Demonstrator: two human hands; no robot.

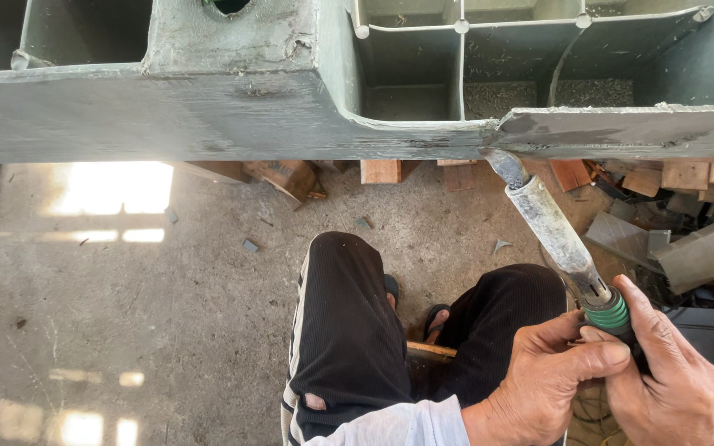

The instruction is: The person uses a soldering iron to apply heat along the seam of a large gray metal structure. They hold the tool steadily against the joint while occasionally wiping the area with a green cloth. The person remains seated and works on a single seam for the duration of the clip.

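holding: a long heating tool (557, 234) — a soldering-iron or plastic-welding type, with a crusted grey barrel and a green-ringed collar — is gripped at its dark handle by both hands.
left hand (539, 381): closed around the handle from below and the near side, thumb laid across towards the green collar; a pale grey sleeve is seen at the wrist.
right hand (678, 373): wrapped over the handle from the far side, fingers folded down; nothing else is held.
tool tip: pressed against the lower edge of the grey moulded frame (233, 107), right at a rough seam where two sections meet; contact looks made, though the very point is small in view.
frame: a grey gridded structure with open cells, set across the top of the view, above the floor.
step, as judged: the seam is being worked with the hot tip. it would be done well if the barrel were kept at a steady slant, the tip drawn slowly along the joint rather than dabbed, and both hands kept behind the green collar, off the barrel.
risk, as judged: the knees (345, 272) in dark trousers lie just below the tool — drips or a slip could reach them.
around: wooden blocks (382, 171) under the frame, grey offcuts (704, 248) at the right, concrete floor (126, 314).
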